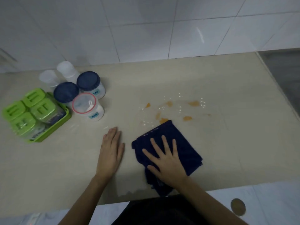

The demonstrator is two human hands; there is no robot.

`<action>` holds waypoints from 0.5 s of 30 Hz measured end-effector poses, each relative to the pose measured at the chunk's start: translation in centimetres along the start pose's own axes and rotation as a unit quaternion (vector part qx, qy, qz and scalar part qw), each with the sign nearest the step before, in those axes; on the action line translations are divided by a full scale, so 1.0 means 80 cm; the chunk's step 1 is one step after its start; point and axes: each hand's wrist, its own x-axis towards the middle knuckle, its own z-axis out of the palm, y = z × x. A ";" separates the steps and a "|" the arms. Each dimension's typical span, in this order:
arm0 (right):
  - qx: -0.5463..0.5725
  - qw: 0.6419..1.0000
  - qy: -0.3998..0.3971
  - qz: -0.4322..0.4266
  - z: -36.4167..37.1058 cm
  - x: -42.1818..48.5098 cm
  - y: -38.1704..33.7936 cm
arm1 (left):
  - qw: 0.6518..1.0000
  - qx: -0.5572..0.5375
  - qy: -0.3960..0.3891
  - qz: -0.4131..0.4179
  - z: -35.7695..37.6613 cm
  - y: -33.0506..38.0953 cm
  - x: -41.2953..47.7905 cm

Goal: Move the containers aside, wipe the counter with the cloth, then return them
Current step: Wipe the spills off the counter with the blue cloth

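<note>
A folded dark blue cloth (186,143) lies on the beige counter (227,95) near its front edge. My right hand (165,159) presses flat on it, fingers spread. My left hand (111,148) rests flat on the bare counter just left of the cloth. Orange spots and wet drops (170,109) lie on the counter just beyond the cloth. At the far left stand the containers: two jars with dark blue lids (88,81), a clear jar with a red-rimmed lid (86,103), two white-capped jars (65,69), and a green tray (48,133) holding several green-lidded boxes.
A white tiled wall (146,30) backs the counter. A darker recessed area (282,75) begins at the counter's right end. The front edge runs just below my wrists, with a floor drain (238,207) below it.
</note>
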 end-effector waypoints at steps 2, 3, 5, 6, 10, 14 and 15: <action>0.009 1.000 0.008 0.006 -0.007 0.029 -0.014 | 1.000 0.000 0.004 -0.011 -0.001 -0.011 -0.004; 0.009 1.000 0.012 0.016 -0.011 0.040 -0.007 | 1.000 0.002 0.006 -0.015 -0.001 -0.014 -0.004; -0.001 0.999 0.022 0.041 -0.019 0.049 0.026 | 1.000 0.004 0.008 -0.021 0.000 -0.017 -0.002; -0.007 0.998 0.023 0.061 -0.023 0.048 0.048 | 1.000 0.005 0.007 -0.021 0.000 -0.017 -0.001; -0.030 0.987 0.007 0.155 -0.033 0.041 0.105 | 1.000 0.012 0.006 -0.011 0.000 -0.016 0.001; -0.051 0.988 -0.008 0.145 -0.033 0.054 0.065 | 0.999 -0.018 0.020 -0.025 0.001 -0.018 0.001; -0.046 0.992 -0.008 0.114 -0.031 0.062 0.041 | 0.998 -0.046 0.024 -0.033 0.001 -0.018 0.000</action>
